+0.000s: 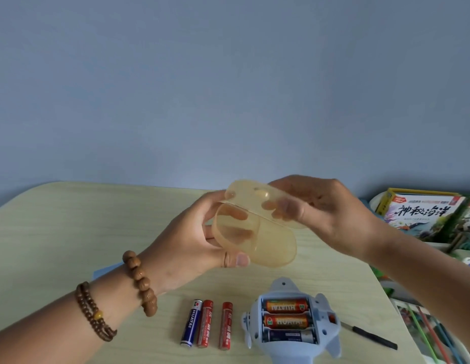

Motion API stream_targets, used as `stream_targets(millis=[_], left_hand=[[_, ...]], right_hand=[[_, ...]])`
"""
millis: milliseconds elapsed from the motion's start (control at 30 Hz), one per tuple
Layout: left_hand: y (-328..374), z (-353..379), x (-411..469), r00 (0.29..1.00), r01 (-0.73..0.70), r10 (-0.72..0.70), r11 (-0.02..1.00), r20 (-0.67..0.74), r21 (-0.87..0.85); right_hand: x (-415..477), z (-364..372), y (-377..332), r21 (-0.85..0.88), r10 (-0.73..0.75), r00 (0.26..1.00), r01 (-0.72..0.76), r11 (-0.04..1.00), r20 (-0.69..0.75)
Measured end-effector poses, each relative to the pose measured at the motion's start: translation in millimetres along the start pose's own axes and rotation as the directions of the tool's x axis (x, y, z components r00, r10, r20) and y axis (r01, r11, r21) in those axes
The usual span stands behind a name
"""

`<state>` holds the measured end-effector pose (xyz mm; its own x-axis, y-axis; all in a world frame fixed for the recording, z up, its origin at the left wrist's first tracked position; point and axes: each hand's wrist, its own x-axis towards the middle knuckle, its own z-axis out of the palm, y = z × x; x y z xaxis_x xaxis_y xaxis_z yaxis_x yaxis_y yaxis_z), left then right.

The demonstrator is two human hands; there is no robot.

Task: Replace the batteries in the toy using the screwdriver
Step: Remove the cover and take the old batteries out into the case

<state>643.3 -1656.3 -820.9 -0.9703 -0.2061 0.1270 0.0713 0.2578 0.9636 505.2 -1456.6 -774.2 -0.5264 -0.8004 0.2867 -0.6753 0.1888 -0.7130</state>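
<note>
A translucent yellowish plastic case (270, 240) is held up above the table, its hinged lid tilted open. My left hand (191, 245) grips the lower half, thumb along its near edge. My right hand (323, 211) pinches the raised lid. Below, a light blue toy (294, 324) lies on its back with its battery bay uncovered, showing two orange batteries and one dark blue one. Three loose batteries (206, 323), one blue and two red, lie in a row left of the toy. A small black screwdriver (373, 337) lies to the right of the toy.
The pale wood-grain table (71, 232) ends at the right, where picture books (423, 214) and coloured sticks (425, 334) are stacked. A blue wall rises behind the table. Bead bracelets circle my left wrist.
</note>
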Motion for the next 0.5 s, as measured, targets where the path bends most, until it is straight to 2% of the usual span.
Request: stream_targets(millis=[100,167,233,267,500], left_hand=[[-1,2,2,0.998,-0.061,0.06,0.998,0.016,0.023],[-3,1,4,0.991,-0.132,0.131,0.965,0.023,0.225],[-5,-5,8,0.979,-0.194,0.199,0.873,0.036,0.447],[-7,-10,9,0.976,-0.205,0.213,0.844,0.041,0.496],[-23,-19,6,0.944,-0.323,0.28,0.694,0.173,0.643]], right_hand=[[8,2,7,0.058,0.072,0.989,-0.065,0.996,-0.13],[16,6,12,0.105,0.124,0.971,-0.105,0.989,-0.203],[24,8,17,0.182,0.187,0.947,-0.142,0.973,-0.262],[28,9,20,0.184,0.212,0.938,-0.165,0.969,-0.276],[44,28,57,-0.023,0.295,0.93,-0.307,0.951,-0.219]])
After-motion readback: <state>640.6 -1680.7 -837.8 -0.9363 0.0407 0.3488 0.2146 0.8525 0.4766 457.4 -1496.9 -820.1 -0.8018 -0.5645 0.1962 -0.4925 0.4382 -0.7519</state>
